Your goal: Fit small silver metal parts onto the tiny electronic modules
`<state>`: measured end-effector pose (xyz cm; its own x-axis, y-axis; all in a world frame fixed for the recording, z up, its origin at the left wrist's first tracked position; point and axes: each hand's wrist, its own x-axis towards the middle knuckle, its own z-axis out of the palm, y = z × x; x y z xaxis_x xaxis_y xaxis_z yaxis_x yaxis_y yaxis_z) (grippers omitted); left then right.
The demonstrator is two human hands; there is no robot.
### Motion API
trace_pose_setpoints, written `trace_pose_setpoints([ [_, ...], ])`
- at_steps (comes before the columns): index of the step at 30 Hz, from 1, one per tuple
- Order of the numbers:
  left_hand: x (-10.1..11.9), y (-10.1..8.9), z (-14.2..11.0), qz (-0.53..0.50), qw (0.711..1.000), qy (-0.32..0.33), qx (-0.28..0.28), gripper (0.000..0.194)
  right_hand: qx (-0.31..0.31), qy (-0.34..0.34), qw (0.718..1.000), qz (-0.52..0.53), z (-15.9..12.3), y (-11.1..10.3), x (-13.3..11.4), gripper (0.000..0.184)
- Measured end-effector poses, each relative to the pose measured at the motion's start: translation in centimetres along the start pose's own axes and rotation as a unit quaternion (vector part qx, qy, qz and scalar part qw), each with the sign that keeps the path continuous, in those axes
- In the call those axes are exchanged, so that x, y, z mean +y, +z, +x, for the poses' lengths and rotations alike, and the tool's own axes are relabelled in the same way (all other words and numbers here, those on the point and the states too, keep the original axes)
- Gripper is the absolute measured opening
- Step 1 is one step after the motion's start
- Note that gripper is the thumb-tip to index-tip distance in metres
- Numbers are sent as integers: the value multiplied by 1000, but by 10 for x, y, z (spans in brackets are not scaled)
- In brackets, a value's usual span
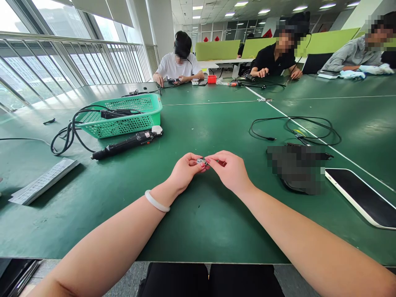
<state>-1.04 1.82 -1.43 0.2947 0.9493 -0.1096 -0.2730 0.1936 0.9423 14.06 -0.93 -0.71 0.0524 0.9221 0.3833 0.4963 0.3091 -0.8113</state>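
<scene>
Part [201, 161], small, grey, patterned surface; held above the table's near middle, partly covered by fingers. Markings too small to read.

Left hand [187, 170]: thumb and fingers pinched on the part; white band [157, 201] at wrist.

Right hand [231, 167]: thumb and forefinger pinched at the part's right end, meeting the left fingertips.

Table [198, 231]: green top, pale lines across it.

Power driver [126, 145]: black, pale tip, small print illegible; lies left, beyond the hands.

Basket [123, 124]: green, perforated, just behind the driver; black cable [71, 131] looped over its left end.

Strip [45, 181]: pale, several rows of writing, unreadable; far left.

Dark object [297, 169]: right, pixelated, identity uncertain.

Phone [365, 198]: white edge, dark screen, beside it.

Thin cable [332, 128]: black, loosely coiled behind.

Red box [212, 79]: far side, near three seated people.
</scene>
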Motion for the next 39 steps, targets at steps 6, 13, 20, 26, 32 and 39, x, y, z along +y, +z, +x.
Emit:
trace_pose_setpoints([
  [6,1,-4,1,-31,999,-12,3,30,-44,23,999,-22,0,-1,3,25],
  [13,0,-7,2,-59,997,-45,-20,26,-40,-21,998,-46,4,-3,7,15],
  [20,0,-6,1,-14,999,-47,-16,28,-68,-40,995,-64,9,-7,18,17],
  [26,2,-3,-2,42,998,-35,-19,40,-78,-34,994,-71,18,-9,34,22],
  [32,3,-3,-2,50,998,-34,-24,45,-71,-37,994,-74,20,-9,37,22],
  [39,2,-4,-2,57,998,-28,-22,40,-67,-38,995,-67,19,-8,37,21],
])
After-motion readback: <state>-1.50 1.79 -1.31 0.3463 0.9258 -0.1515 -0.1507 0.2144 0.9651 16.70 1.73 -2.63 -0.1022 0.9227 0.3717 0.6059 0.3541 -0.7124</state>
